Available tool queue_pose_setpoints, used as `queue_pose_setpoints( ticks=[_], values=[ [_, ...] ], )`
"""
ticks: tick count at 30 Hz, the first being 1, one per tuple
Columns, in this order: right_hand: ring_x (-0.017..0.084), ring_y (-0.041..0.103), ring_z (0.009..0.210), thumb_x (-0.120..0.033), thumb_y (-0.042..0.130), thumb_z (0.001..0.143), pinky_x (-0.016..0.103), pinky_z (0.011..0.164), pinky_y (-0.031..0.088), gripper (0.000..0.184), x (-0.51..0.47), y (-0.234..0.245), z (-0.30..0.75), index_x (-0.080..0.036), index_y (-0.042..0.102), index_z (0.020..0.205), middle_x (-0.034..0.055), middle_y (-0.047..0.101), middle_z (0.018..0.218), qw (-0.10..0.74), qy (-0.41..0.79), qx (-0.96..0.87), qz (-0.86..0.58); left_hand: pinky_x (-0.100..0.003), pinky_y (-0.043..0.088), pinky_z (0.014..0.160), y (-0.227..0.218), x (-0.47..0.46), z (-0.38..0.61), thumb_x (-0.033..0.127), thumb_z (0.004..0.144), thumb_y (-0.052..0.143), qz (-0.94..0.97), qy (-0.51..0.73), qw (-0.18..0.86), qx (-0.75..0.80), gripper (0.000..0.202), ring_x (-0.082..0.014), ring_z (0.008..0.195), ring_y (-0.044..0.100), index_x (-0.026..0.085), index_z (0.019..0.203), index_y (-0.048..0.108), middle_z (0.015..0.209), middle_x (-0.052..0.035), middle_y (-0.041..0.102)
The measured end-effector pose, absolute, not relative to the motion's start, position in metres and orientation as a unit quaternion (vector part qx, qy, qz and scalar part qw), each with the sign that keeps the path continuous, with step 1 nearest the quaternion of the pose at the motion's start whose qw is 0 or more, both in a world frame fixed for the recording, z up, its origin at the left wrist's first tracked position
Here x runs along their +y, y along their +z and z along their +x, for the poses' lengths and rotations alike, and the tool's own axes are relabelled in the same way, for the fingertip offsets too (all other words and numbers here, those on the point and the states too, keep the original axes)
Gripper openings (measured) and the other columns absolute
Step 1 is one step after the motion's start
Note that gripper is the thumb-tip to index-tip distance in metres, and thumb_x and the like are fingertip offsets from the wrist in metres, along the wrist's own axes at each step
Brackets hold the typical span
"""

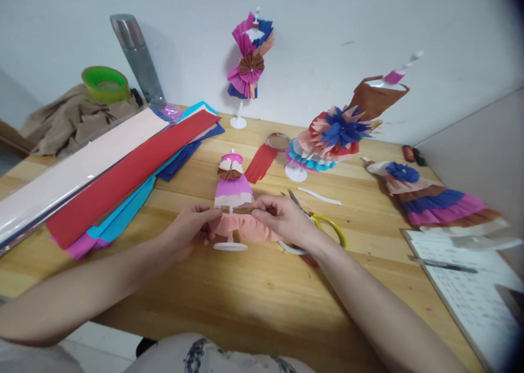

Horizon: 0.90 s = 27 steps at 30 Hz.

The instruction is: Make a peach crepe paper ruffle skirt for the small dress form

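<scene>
A small white mannequin stand [230, 246] wears a paper dress [233, 190] with a pink skirt and a brown fan at the chest. Both hands hold a ruffled salmon crepe paper strip [249, 226] against the hem of that skirt. My left hand [192, 230] pinches the strip's left end. My right hand [280, 215] pinches its top edge on the right, fingers closed. Yellow-handled scissors [327, 224] lie just behind my right wrist.
Crepe paper sheets [123, 182] in red, pink, blue and cyan lie at the left. Other dressed mannequins [249, 67] [339, 132] [434, 201] stand or lie at the back and right. A clipboard with a pen [454, 274], a metal flask [137, 56] and a green tape roll [105, 83] are around.
</scene>
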State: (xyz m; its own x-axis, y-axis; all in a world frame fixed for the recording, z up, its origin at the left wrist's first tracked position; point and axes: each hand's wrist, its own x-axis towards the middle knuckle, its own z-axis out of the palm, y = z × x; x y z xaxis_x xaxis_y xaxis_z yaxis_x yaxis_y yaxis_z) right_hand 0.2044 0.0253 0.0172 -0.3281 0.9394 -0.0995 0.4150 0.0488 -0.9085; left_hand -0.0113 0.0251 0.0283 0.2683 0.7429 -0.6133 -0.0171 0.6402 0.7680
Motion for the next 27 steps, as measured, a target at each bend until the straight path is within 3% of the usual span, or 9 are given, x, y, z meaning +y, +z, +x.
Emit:
queue_pose_setpoints(
  ticks=[9,13,20,27],
  values=[
    [0.009,0.029,0.053,-0.06,0.053,0.081,0.024,0.049,0.021,0.048,0.03,0.016,0.209,-0.018,0.046,0.057,-0.0053,0.033,0.055,0.278,0.465,-0.655,-0.527,-0.017,0.026,0.033,0.023,0.026,-0.014,0.036,0.067,0.075,0.315,0.272,0.734,0.537,0.027,-0.0054,0.036,0.044,0.013,0.063,0.062,0.047,0.0036,0.052],
    [0.008,0.029,0.051,-0.064,0.056,0.077,0.024,0.047,0.02,0.05,0.029,0.02,0.212,-0.018,0.049,0.059,-0.0059,0.032,0.053,0.268,0.503,-0.633,-0.524,-0.016,0.026,0.032,0.023,0.026,-0.015,0.036,0.067,0.076,0.309,0.272,0.738,0.535,0.028,-0.0054,0.035,0.045,0.012,0.079,0.07,0.048,0.0047,0.053],
    [0.01,0.05,0.056,-0.041,0.076,0.064,0.023,0.05,0.035,0.029,0.028,0.027,0.216,-0.016,0.064,0.072,-0.0007,0.059,0.064,0.252,0.616,-0.538,-0.517,-0.015,0.029,0.032,0.022,0.026,-0.018,0.035,0.069,0.076,0.301,0.279,0.744,0.526,0.028,-0.0057,0.036,0.047,0.013,0.061,0.06,0.047,0.004,0.051],
    [0.009,0.048,0.049,-0.031,0.074,0.061,0.022,0.048,0.034,0.02,0.029,0.026,0.214,-0.017,0.061,0.065,-0.0033,0.057,0.055,0.245,0.616,-0.52,-0.539,-0.014,0.037,0.036,0.022,0.03,-0.023,0.032,0.07,0.074,0.259,0.254,0.782,0.506,0.023,-0.0069,0.044,0.052,0.01,0.069,0.067,0.059,-0.0022,0.062]
  ],
)
